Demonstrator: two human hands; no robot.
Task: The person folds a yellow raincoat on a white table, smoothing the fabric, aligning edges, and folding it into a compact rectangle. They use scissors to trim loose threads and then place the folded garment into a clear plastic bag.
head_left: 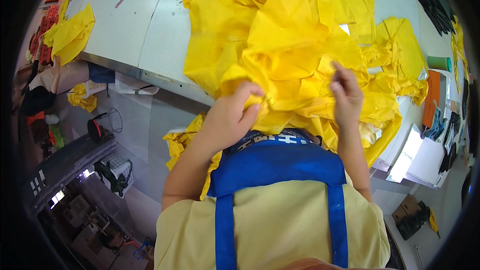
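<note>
Two hands are set at one large spread of yellow fabric (295, 30), which is heaped across the near edge of the worktop (165, 30) in front of the body, with part of it hanging over that edge. By the left hand (231, 115) a gathered fold is pinched between thumb and fingers. The right hand (347, 92) is held over the heap with its fingers loosely bent and apart; nothing is seen between them, and whether the cloth is touched cannot be told.

With only one fold gripped, the heap could be dragged off the edge by its own overhanging weight. Layers could be caught together by mistake, since they are bunched and all of one colour. Cloth could also be snagged against the blue apron (277, 162), which is pressed close to the heap.

The yellow material appears thin and smooth, perhaps coated, and is broken into sharp creases and soft hollows. A tight, ribbed gather is shown near the left hand. By contrast, the worktop is pale, flat and hard-looking, crossed by a straight dark seam.
</note>
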